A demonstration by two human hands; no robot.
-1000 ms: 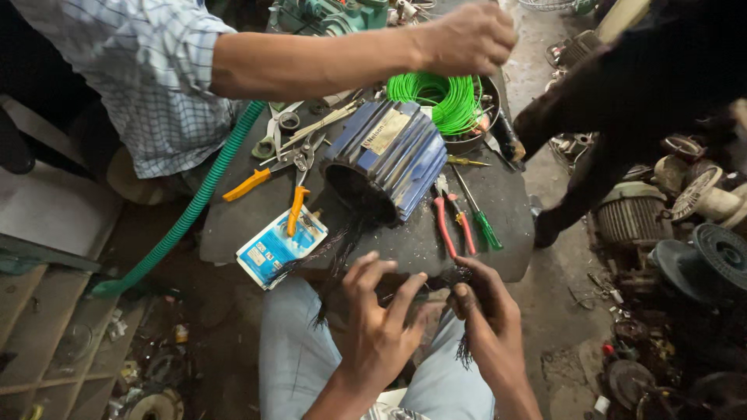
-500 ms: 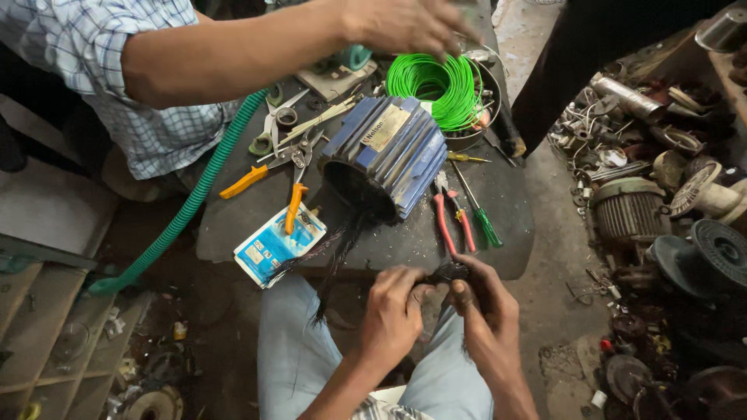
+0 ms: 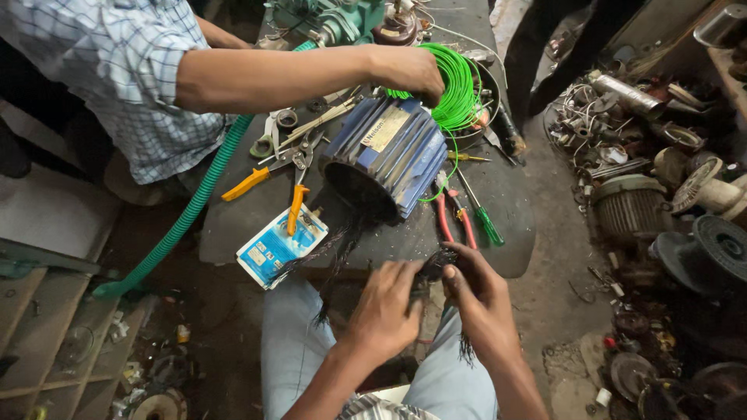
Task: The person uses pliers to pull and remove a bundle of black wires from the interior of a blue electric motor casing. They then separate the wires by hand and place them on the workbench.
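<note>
Fingers of the left hand curl closed around a bundle of black wires; fingers of the right hand pinch the same bundle from the other side. Both hands sit just below the near edge of the desk, over the person's lap, in front of the motor housing.

Blue ribbed motor housing lies on its side mid-desk, open end toward the hands. More black wire strands trail out of that opening and hang over the desk edge.

Green corrugated hose runs left of the housing, off the desk and down toward the floor.

Green wire coil sits just behind the housing; a co-worker's hand rests on it, arm in a checked sleeve reaching in from the left.

Blue-white packet lies left-front of the housing at the desk edge.

Orange-handled pliers and orange-handled cutters lie left of the housing. Red-handled pliers and a green-handled screwdriver lie right of it.
</note>
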